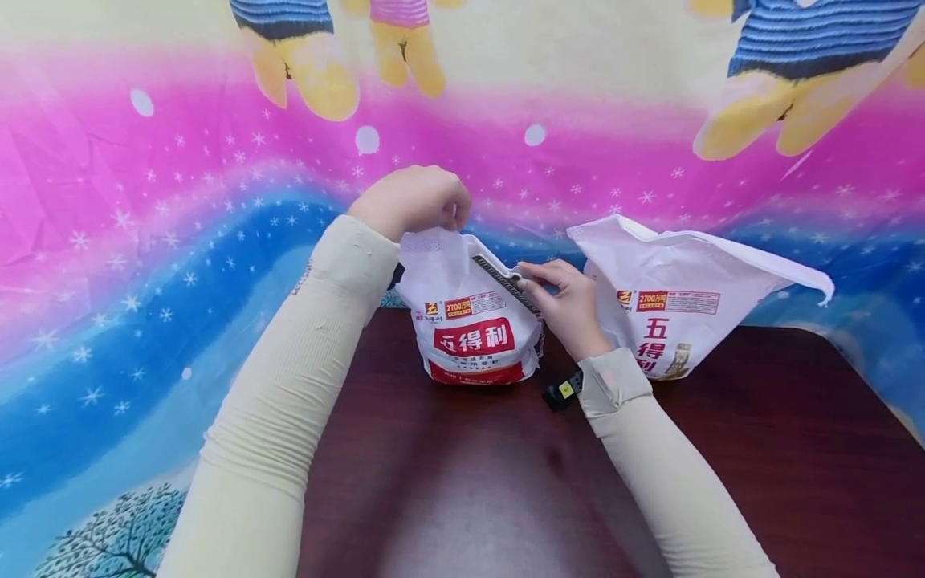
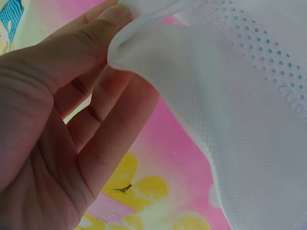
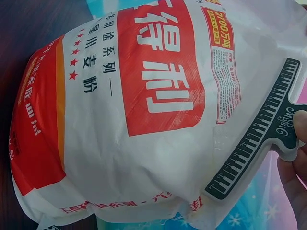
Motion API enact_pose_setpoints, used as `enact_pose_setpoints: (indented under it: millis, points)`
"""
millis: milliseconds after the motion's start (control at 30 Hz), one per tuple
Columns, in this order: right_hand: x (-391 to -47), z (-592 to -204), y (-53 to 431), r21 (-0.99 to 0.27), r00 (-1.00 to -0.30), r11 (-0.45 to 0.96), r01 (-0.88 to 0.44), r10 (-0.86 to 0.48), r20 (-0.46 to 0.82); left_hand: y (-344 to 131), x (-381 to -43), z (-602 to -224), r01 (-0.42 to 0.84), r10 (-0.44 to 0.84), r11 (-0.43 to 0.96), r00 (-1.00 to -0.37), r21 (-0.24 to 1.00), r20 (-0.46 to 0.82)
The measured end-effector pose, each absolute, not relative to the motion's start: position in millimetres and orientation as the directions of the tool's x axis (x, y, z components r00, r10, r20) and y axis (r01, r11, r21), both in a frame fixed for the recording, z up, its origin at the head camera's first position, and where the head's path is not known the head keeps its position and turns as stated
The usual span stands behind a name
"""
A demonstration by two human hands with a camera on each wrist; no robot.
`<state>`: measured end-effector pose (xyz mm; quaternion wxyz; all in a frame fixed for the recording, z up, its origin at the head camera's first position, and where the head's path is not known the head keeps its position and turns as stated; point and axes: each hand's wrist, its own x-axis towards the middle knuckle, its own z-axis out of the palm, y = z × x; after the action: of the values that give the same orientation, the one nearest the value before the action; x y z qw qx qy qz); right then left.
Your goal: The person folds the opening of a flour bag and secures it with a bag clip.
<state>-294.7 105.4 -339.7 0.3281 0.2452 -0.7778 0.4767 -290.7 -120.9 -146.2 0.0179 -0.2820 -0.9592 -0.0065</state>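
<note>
A white and red flour bag (image 1: 473, 337) stands on the table, its top edge raised. My left hand (image 1: 415, 199) pinches the bag's upper left corner; in the left wrist view the thumb and fingers of that hand (image 2: 62, 110) hold the white fabric (image 2: 192, 91). On the right, my right hand (image 1: 567, 301) pinches the handle of a long bag clip (image 1: 499, 277) lying slantwise across the bag's upper right edge. Seen from the right wrist, the clip (image 3: 254, 132) is dark with a piano-key pattern, and the thumb presses its handle.
A second white flour bag (image 1: 672, 273) stands to the right, its top spread out toward the right. Both bags are on a dark reddish-brown table (image 1: 462, 482). Behind hangs a colourful cloth (image 1: 181, 225) with snowflakes and cartoon figures.
</note>
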Motion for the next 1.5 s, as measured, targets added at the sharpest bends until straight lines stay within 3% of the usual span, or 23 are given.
enact_pose_setpoints:
  millis: [433, 967, 1500]
  points:
    - [-295, -341, 107, -0.527, -0.641, 0.474, -0.705, -0.109, 0.76, -120, -293, -148, 0.535, 0.535, 0.845, -0.844, -0.005, 0.039]
    - [-293, -342, 108, -0.571, -0.701, 0.499, -0.651, -0.108, 0.705, -122, -293, -154, 0.548, 0.547, 0.836, -0.834, -0.009, 0.074]
    - [-292, -337, 114, -0.524, -0.688, 0.515, -0.679, -0.195, 0.699, -123, -292, -157, 0.555, 0.557, 0.831, -0.826, -0.043, 0.092]
